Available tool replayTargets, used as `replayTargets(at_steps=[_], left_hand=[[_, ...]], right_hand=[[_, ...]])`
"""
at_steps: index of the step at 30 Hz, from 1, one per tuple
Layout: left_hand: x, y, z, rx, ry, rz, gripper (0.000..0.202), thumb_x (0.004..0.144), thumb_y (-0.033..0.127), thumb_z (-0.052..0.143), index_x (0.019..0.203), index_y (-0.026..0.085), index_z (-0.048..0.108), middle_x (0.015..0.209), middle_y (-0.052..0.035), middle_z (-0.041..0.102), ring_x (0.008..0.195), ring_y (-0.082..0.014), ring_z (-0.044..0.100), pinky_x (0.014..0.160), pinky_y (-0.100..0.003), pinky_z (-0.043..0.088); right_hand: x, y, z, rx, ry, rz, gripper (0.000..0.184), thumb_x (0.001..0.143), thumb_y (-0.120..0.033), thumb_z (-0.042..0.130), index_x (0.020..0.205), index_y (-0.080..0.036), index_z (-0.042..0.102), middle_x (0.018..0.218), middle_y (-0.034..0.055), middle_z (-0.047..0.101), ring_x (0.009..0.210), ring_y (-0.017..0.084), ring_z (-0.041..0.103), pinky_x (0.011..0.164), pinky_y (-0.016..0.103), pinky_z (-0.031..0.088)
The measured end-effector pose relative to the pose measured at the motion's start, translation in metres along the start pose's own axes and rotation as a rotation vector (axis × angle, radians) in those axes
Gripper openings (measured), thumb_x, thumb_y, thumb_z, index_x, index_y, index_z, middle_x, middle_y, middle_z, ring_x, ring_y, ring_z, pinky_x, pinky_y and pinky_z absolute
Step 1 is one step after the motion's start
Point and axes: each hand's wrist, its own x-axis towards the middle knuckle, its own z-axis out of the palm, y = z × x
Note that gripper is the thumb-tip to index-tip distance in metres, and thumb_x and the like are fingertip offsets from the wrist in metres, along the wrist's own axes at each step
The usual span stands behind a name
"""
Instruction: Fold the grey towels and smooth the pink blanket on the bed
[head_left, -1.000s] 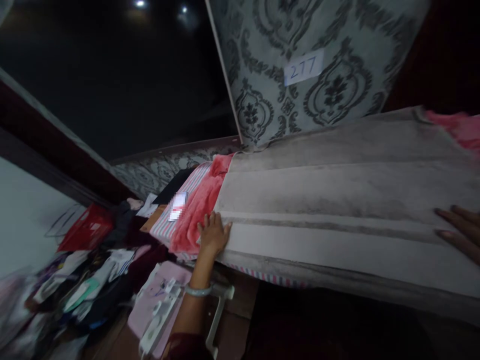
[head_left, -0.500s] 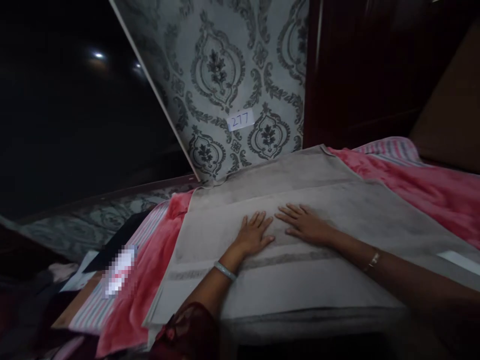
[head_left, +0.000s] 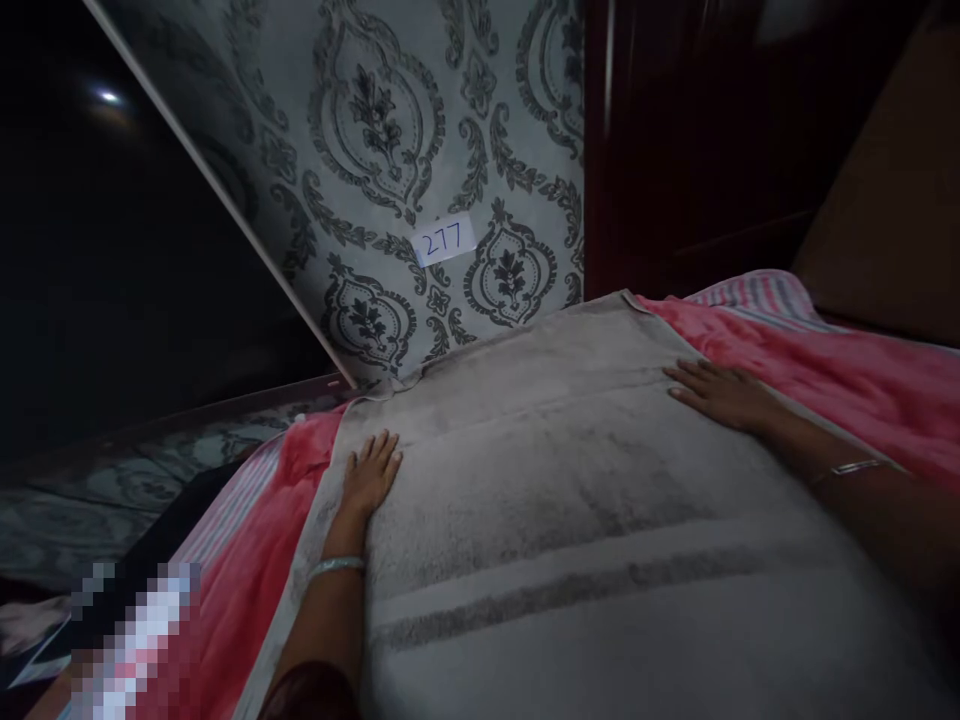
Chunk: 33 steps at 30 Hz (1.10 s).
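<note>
Pressing flat, open left hand and right hand on grey towel; pink blanket beneath may bunch and wrinkle it

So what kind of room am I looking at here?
Probably a bedroom at home: a grey towel spread over a pink blanket on a bed, damask wallpaper behind, both hands flat on the towel.

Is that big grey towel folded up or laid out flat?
Laid out flat. The grey striped towel lies spread over the pink fleece blanket, with the left hand and right hand flat near its opposite edges.
</note>
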Motion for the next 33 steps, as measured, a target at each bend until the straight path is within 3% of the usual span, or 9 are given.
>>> replayTargets(at_steps=[5,8,11,15,18,21,28,30,33], left_hand=[[-0.004,0.003,-0.004,0.024,0.059,-0.038,0.058,0.103,0.044,0.020,0.158,0.029,0.035,0.167,-0.0022,0.026,0.154,-0.0278,0.024,0.120,-0.059,0.027],[-0.007,0.023,-0.017,0.021,0.077,-0.096,0.061,0.102,0.047,0.025,0.156,0.022,0.038,0.166,-0.0090,0.029,0.153,-0.0324,0.027,0.119,-0.064,0.026],[-0.011,0.073,-0.026,-0.032,0.063,0.030,0.060,0.102,0.046,0.031,0.155,0.020,0.040,0.165,-0.0117,0.031,0.153,-0.0321,0.026,0.120,-0.062,0.023],[-0.016,0.167,-0.021,-0.148,-0.051,0.503,0.060,0.102,0.047,0.033,0.159,0.027,0.033,0.166,-0.0064,0.030,0.155,-0.0243,0.023,0.125,-0.055,0.015],[-0.020,0.201,-0.011,-0.150,-0.102,0.547,0.065,0.102,0.050,0.032,0.160,0.021,0.029,0.166,-0.0100,0.027,0.155,-0.0242,0.021,0.126,-0.055,0.013],[-0.021,0.171,-0.006,-0.103,-0.097,0.514,0.062,0.102,0.049,0.032,0.159,0.024,0.032,0.167,-0.0077,0.026,0.156,-0.0249,0.019,0.126,-0.055,0.013],[-0.017,0.001,-0.010,-0.014,0.053,0.204,0.051,0.104,0.039,0.027,0.153,0.039,0.043,0.161,-0.0011,0.041,0.151,-0.0272,0.031,0.120,-0.058,0.027],[-0.020,-0.022,-0.016,0.020,0.085,0.075,0.042,0.102,0.042,0.043,0.143,0.041,0.054,0.153,-0.0025,0.051,0.142,-0.0301,0.045,0.113,-0.058,0.037],[-0.024,-0.032,-0.025,0.045,0.087,0.002,0.043,0.095,0.043,0.061,0.134,0.025,0.058,0.144,-0.0105,0.055,0.125,-0.0278,0.056,0.105,-0.053,0.048]], right_hand=[[0.001,-0.002,-0.005,-0.033,-0.008,0.053,0.063,0.102,-0.051,0.030,0.157,-0.022,0.041,0.163,0.0129,0.032,0.150,0.035,0.027,0.119,0.059,0.023],[-0.001,-0.034,-0.016,-0.072,-0.011,0.093,0.063,0.102,-0.049,0.027,0.157,-0.021,0.041,0.164,0.0145,0.029,0.150,0.038,0.025,0.116,0.065,0.024],[-0.008,-0.107,-0.016,-0.080,0.014,-0.161,0.060,0.101,-0.042,0.028,0.156,-0.024,0.042,0.164,0.0109,0.029,0.151,0.036,0.026,0.116,0.067,0.023],[-0.021,-0.218,0.005,0.057,-0.046,-0.520,0.060,0.098,-0.035,0.033,0.157,-0.026,0.039,0.163,0.0076,0.032,0.151,0.028,0.026,0.120,0.059,0.023],[-0.024,-0.247,0.017,0.092,-0.066,-0.543,0.060,0.098,-0.035,0.033,0.157,-0.020,0.039,0.161,0.0099,0.035,0.151,0.028,0.027,0.121,0.057,0.022],[-0.020,-0.208,0.017,0.079,-0.071,-0.521,0.062,0.101,-0.050,0.030,0.157,-0.025,0.038,0.163,0.0076,0.030,0.152,0.028,0.025,0.122,0.057,0.021],[-0.024,-0.023,-0.010,-0.006,-0.026,-0.160,0.065,0.099,-0.060,0.025,0.157,-0.033,0.039,0.164,0.0045,0.029,0.152,0.031,0.023,0.120,0.063,0.019],[-0.027,0.009,-0.016,-0.015,-0.030,-0.040,0.066,0.099,-0.061,0.023,0.157,-0.033,0.038,0.165,0.0038,0.028,0.153,0.032,0.021,0.120,0.063,0.018],[-0.030,0.029,-0.021,0.001,-0.025,0.127,0.067,0.100,-0.060,0.018,0.158,-0.032,0.036,0.166,0.0039,0.024,0.153,0.033,0.020,0.119,0.064,0.023]])
